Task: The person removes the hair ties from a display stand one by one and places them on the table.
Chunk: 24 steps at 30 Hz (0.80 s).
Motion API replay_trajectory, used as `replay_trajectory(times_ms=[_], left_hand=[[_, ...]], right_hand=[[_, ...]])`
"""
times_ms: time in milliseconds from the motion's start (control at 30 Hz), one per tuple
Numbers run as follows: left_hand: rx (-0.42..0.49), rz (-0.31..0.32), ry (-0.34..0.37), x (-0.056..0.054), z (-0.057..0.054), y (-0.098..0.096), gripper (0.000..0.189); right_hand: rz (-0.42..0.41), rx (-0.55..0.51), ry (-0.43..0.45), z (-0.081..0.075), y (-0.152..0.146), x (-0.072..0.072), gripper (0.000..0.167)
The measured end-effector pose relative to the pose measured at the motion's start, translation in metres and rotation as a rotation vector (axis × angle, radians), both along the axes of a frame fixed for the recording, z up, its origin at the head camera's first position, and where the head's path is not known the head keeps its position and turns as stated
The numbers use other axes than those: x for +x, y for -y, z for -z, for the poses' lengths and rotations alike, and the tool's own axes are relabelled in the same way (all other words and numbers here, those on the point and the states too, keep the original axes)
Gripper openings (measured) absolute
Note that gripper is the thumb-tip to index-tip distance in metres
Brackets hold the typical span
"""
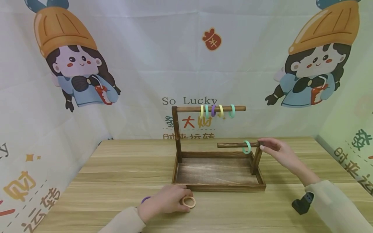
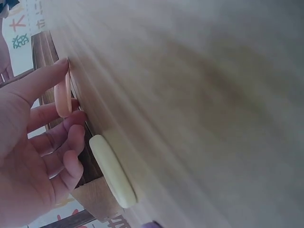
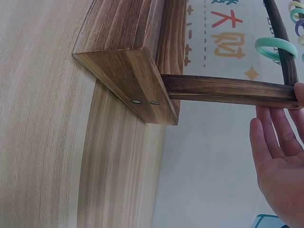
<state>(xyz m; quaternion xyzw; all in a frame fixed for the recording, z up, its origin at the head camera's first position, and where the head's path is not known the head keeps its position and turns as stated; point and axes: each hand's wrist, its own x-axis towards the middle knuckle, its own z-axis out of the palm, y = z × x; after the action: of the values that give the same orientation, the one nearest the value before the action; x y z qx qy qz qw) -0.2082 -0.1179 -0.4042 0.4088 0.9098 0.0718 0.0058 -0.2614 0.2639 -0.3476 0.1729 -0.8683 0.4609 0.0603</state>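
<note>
Just before the tray's front edge, my left hand (image 1: 167,199) pinches a peach ring (image 1: 194,203) between thumb and fingers; the left wrist view shows this ring (image 2: 62,99) edge-on. Beside the curled fingers lies a pale yellow ring (image 2: 113,171), hidden in the head view. A purple ring (image 1: 144,199) peeks out behind the left wrist. On the right, my right hand (image 1: 281,155) grips the dark wooden rack (image 1: 221,187) at the top of its short post (image 3: 228,90), where the lower rod begins. One mint ring (image 1: 249,148) hangs on that lower rod.
Several yellow, mint and purple rings hang on the rack's upper rod (image 1: 186,109), borne by a tall post (image 1: 176,136) at the left. A black device (image 1: 303,203) is at the right sleeve. A printed cloth (image 1: 145,64) hangs behind the wooden table (image 1: 122,174).
</note>
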Motion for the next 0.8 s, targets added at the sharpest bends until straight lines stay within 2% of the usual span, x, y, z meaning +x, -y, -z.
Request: replay_trajectory(times_ms=[333, 667, 800], left_hand=[[0.019, 0.003, -0.008, 0.002, -0.006, 0.000, 0.034], [0.159, 0.097, -0.028, -0.007, -0.021, -0.016, 0.032], [0.233, 0.130, -0.006, -0.010, -0.024, -0.025, 0.028]], right_hand=[[-0.003, -0.005, 0.002, -0.001, 0.001, 0.001, 0.047], [0.001, -0.008, 0.002, 0.000, 0.000, 0.000, 0.046], [0.001, -0.007, 0.004, 0.000, 0.001, 0.000, 0.047]])
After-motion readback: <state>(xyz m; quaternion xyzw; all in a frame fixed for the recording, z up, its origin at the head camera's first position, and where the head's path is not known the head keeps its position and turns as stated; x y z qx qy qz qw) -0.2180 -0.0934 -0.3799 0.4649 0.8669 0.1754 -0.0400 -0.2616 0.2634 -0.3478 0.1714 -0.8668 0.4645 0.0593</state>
